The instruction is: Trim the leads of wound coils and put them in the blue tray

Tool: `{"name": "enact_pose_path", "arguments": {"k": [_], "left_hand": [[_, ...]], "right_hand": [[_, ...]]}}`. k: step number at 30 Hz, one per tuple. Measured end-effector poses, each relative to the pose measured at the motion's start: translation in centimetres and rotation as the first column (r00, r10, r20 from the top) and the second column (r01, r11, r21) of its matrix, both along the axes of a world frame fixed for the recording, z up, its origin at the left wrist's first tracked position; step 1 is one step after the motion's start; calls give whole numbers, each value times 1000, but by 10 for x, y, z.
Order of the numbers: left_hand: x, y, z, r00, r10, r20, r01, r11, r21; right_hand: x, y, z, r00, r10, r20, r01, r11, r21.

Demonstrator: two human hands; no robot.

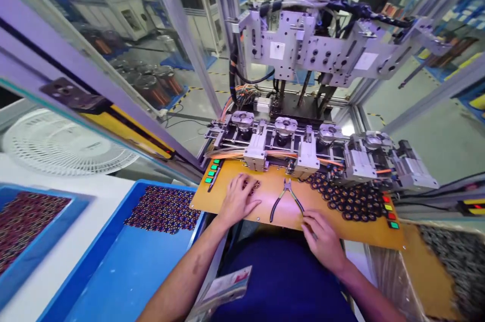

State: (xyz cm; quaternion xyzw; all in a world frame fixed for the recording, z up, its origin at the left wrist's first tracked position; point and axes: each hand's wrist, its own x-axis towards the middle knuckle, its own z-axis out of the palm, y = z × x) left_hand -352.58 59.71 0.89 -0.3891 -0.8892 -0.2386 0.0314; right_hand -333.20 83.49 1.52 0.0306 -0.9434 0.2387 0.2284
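Note:
On the orange-brown work plate point(273, 211), my left hand point(237, 201) lies with its fingers spread and thumb stretched out. Its fingertips are at a few small copper-wound ring cores point(254, 186). Diagonal cutters point(287, 188) with dark, yellow-edged handles lie in the middle of the plate, handles apart and jaws pointing away from me. My right hand point(324, 241) rests at the plate's front edge, fingers loosely extended. Its fingertips are at the end of the cutters' right handle; whether they press on it is unclear. Many dark ring parts point(348, 199) are spread over the plate's right side.
A machine with several round fixtures point(286, 125) stands behind the plate. Green buttons point(212, 173) sit left, coloured buttons point(390, 211) right. A blue tray point(113, 261) of wound cores is at left, beside a white fan point(71, 142). Right is a box point(428, 281) with dark parts.

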Motion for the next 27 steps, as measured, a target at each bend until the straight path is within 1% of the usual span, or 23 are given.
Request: {"name": "enact_pose_path", "arguments": {"k": [3,5,7,10,12,14,17,19,21,22,24,25,26,27], "left_hand": [[-11,12,-4,998,-59,-20,59,998,-22],[-17,14,-7,996,-77,-36,76,997,-28],[-20,11,-9,995,-85,-55,84,996,-26],[-18,1,-5,992,-88,-88,88,996,-5],[-12,-6,3,990,-80,-113,82,996,17],[-2,-10,15,990,-63,-123,70,996,55],[14,-8,36,995,-51,-87,64,986,157],[23,-3,48,997,-61,-56,72,969,238],[30,3,62,997,-74,-25,78,947,310],[34,7,69,996,-86,3,80,935,344],[41,17,84,984,-143,106,90,913,399],[45,22,92,963,-199,182,106,899,424],[49,27,100,925,-270,268,124,880,459],[52,32,107,869,-344,355,132,853,505]], "right_hand": [[20,27,-4,987,-156,-30,158,986,54],[25,44,-8,966,-251,-53,255,963,86],[23,58,-12,944,-324,-68,330,937,115],[14,69,-19,923,-380,-60,385,909,162],[7,71,-22,919,-392,-44,393,900,189],[3,72,-24,919,-392,-29,389,898,206],[0,74,-25,927,-375,-14,370,905,211],[-1,75,-22,934,-358,-16,354,914,198],[-4,72,-12,944,-328,-25,327,930,167],[-6,68,-4,952,-303,-32,305,941,146],[-12,52,20,972,-232,-45,235,968,87],[-16,41,35,982,-180,-60,182,983,21],[-22,29,50,989,-123,-80,118,991,-61],[-27,16,66,991,-56,-121,31,980,-197]]}}
